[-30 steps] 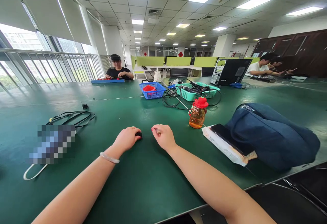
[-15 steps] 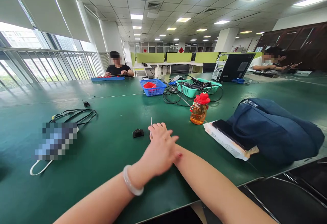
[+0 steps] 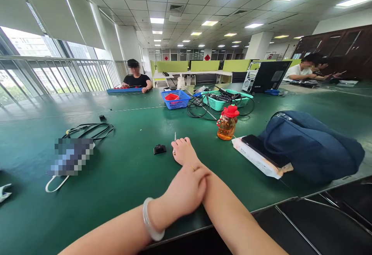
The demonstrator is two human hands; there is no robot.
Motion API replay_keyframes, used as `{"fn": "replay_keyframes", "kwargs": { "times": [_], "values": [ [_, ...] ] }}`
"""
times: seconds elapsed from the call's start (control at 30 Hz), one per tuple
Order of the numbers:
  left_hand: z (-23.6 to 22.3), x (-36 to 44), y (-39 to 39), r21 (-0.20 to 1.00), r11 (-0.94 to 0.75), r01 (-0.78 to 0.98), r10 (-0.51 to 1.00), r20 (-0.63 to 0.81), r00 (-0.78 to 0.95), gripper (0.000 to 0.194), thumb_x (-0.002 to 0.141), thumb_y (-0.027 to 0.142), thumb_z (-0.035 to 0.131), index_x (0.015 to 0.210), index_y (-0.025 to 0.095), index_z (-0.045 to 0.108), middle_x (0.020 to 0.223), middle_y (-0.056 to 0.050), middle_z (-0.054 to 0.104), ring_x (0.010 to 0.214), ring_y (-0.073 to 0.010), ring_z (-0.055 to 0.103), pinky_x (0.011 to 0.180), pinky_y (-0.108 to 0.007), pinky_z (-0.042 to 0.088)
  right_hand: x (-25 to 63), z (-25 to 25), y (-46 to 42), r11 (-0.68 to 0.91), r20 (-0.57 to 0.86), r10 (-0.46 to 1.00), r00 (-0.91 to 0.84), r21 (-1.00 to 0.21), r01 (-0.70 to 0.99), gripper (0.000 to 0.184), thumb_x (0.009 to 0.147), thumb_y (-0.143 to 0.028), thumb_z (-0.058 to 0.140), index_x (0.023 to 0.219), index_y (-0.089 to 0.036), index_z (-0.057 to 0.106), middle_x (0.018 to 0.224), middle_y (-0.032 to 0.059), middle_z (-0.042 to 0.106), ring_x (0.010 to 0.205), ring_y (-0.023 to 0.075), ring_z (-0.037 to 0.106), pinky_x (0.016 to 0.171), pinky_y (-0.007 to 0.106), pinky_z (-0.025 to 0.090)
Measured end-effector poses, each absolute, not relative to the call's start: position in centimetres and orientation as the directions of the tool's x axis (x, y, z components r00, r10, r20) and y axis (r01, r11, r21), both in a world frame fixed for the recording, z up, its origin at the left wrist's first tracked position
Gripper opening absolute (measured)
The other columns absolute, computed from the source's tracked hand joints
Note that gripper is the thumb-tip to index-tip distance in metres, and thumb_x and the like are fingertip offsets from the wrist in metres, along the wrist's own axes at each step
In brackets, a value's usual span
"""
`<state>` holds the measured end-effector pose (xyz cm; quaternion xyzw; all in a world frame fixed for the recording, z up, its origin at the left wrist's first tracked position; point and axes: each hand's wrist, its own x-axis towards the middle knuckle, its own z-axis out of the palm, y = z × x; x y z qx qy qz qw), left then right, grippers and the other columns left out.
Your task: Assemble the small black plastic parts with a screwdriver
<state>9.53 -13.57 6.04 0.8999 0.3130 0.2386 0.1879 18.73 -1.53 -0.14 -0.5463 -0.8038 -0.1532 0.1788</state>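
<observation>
My left hand point(image 3: 187, 188), with a pale bangle on its wrist, lies across my right wrist, its fingers curled over it. My right hand point(image 3: 185, 151) rests on the green table and is closed around a thin silver pointed tool point(image 3: 175, 136), whose tip sticks up past the fingers. Most of the tool is hidden in the grip, so its exact kind does not show. Just left of the right hand, a small black part point(image 3: 159, 149) with a raised top sits on the table, touched by neither hand.
To the right stand a red-capped bottle point(image 3: 227, 123), a white packet point(image 3: 254, 158) with a black phone point(image 3: 263, 150) on it, and a navy bag point(image 3: 314, 146). Farther back are a blue basket point(image 3: 176, 102) and a green basket point(image 3: 216, 104) with cables. Co-workers sit at the far edges.
My left hand has let go of the black part and moved right and nearer, onto my right wrist. The silver tool in my right hand has come into sight.
</observation>
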Motion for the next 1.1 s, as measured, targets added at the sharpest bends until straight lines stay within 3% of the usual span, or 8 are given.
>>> {"fn": "replay_keyframes", "kwargs": {
  "times": [0.07,0.17,0.4,0.47,0.7,0.83,0.97,1.1],
  "values": [
    [5.1,9.3,-11.9,0.478,-0.643,0.599,0.756,0.275,0.593,0.029,0.090,0.018,0.047,0.111,0.017,0.066,0.109,-0.012,0.067,0.105,-0.0261,0.061,0.097,-0.047,0.049,18.7,0.0,-1.5,0.355,0.445,0.827,-0.343,0.059,0.933,0.014,0.086,-0.014,0.050,0.093,-0.018,0.061,0.091,0.0076,0.065,0.088,0.0226,0.054,0.089,0.040,0.029],
    [4.9,9.2,-11.8,0.508,-0.595,0.623,0.793,0.248,0.556,0.030,0.088,0.015,0.047,0.113,0.015,0.064,0.109,-0.013,0.066,0.105,-0.0268,0.060,0.096,-0.048,0.050,18.7,0.1,-1.6,0.352,0.437,0.830,-0.346,0.069,0.933,0.013,0.086,-0.014,0.050,0.093,-0.018,0.061,0.090,0.0074,0.066,0.087,0.0224,0.054,0.087,0.039,0.029],
    [9.1,9.3,-18.8,0.637,-0.726,0.261,0.550,0.309,0.776,0.028,0.087,0.009,0.046,0.102,0.021,0.067,0.105,-0.005,0.067,0.101,-0.0182,0.061,0.093,-0.033,0.052,18.7,0.0,-1.7,0.339,0.423,0.839,-0.342,0.085,0.937,0.016,0.088,-0.015,0.046,0.095,-0.017,0.060,0.092,0.0089,0.066,0.088,0.0228,0.054,0.086,0.039,0.029],
    [9.0,9.3,-18.4,0.645,-0.730,0.227,0.525,0.316,0.791,0.029,0.085,0.009,0.046,0.101,0.021,0.068,0.105,-0.005,0.067,0.100,-0.0180,0.061,0.093,-0.032,0.053,18.6,0.0,-1.7,0.339,0.418,0.841,-0.344,0.089,0.937,0.017,0.089,-0.015,0.045,0.096,-0.017,0.061,0.092,0.0090,0.066,0.087,0.0229,0.054,0.085,0.039,0.029],
    [5.1,9.0,-12.0,0.562,-0.612,0.557,0.770,0.264,0.581,0.035,0.082,0.005,0.045,0.110,0.014,0.064,0.107,-0.012,0.066,0.105,-0.0259,0.058,0.097,-0.046,0.049,18.5,0.3,-1.9,0.341,0.400,0.845,-0.354,0.105,0.934,0.015,0.088,-0.013,0.047,0.092,-0.017,0.061,0.089,0.0085,0.066,0.085,0.0224,0.054,0.083,0.038,0.029],
    [6.3,8.6,-15.5,0.620,-0.644,0.449,0.719,0.290,0.631,0.039,0.078,-0.001,0.042,0.107,0.016,0.063,0.108,-0.010,0.065,0.104,-0.0226,0.058,0.095,-0.041,0.051,18.5,0.4,-2.0,0.340,0.393,0.848,-0.356,0.111,0.934,0.016,0.089,-0.015,0.045,0.094,-0.017,0.060,0.092,0.0091,0.066,0.087,0.0229,0.054,0.084,0.038,0.028],
    [8.4,8.3,-18.9,0.702,-0.666,0.252,0.616,0.327,0.717,0.031,0.081,0.004,0.045,0.098,0.021,0.065,0.101,-0.004,0.067,0.099,-0.0178,0.060,0.090,-0.033,0.053,18.6,0.3,-2.0,0.336,0.383,0.854,-0.352,0.109,0.935,0.017,0.090,-0.016,0.044,0.096,-0.017,0.060,0.093,0.0103,0.066,0.088,0.0236,0.054,0.083,0.038,0.028],
    [7.0,8.3,-15.1,0.672,-0.641,0.371,0.697,0.306,0.649,0.028,0.082,0.011,0.051,0.104,0.019,0.066,0.103,-0.006,0.069,0.095,-0.0202,0.062,0.089,-0.038,0.052,18.6,0.4,-2.0,0.343,0.380,0.852,-0.359,0.112,0.933,0.017,0.091,-0.015,0.044,0.096,-0.017,0.060,0.094,0.0098,0.066,0.089,0.0236,0.055,0.085,0.039,0.028]
  ]
}}
